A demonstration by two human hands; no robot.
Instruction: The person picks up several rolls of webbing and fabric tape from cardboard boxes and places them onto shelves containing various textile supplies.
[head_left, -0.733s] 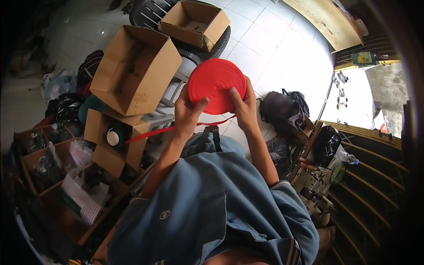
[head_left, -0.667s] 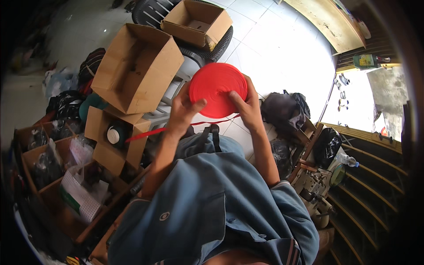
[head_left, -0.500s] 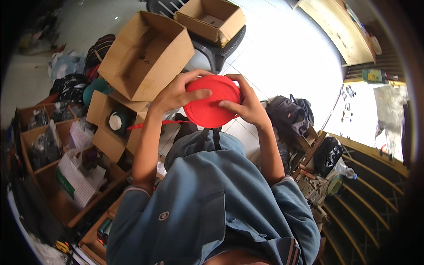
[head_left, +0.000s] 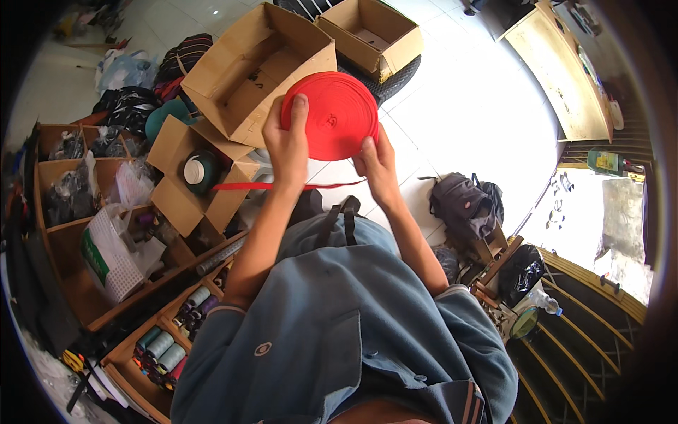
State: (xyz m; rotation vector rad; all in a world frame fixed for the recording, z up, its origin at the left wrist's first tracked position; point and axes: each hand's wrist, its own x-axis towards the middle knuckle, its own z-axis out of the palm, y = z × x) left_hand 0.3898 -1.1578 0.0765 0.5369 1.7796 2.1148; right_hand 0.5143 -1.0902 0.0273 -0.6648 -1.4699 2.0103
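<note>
A flat round coil of red strap (head_left: 337,116), wound tightly from its centre, is held up in front of me with its face toward me. My left hand (head_left: 288,145) grips its left edge, the thumb lying over the face and the fingers behind, out of sight. At the lower right rim my right hand (head_left: 378,166) pinches with thumb and fingers. A loose red strip (head_left: 325,186) runs from near that hand, behind my left forearm, to an open carton (head_left: 173,177) on the left. Inside this carton stands a dark green thread cone (head_left: 201,172) with a pale top.
Beyond the coil are a large open carton (head_left: 244,124) and a smaller carton (head_left: 353,46) on a black chair. Wooden compartments (head_left: 63,283) and thread spools (head_left: 162,351) lie left. A dark backpack (head_left: 464,205) and a metal lattice (head_left: 586,304) are right.
The coil has risen and shows more of its face. My right hand has slid down to the lower right rim, and my left thumb has turned upward. The view has shifted slightly.
</note>
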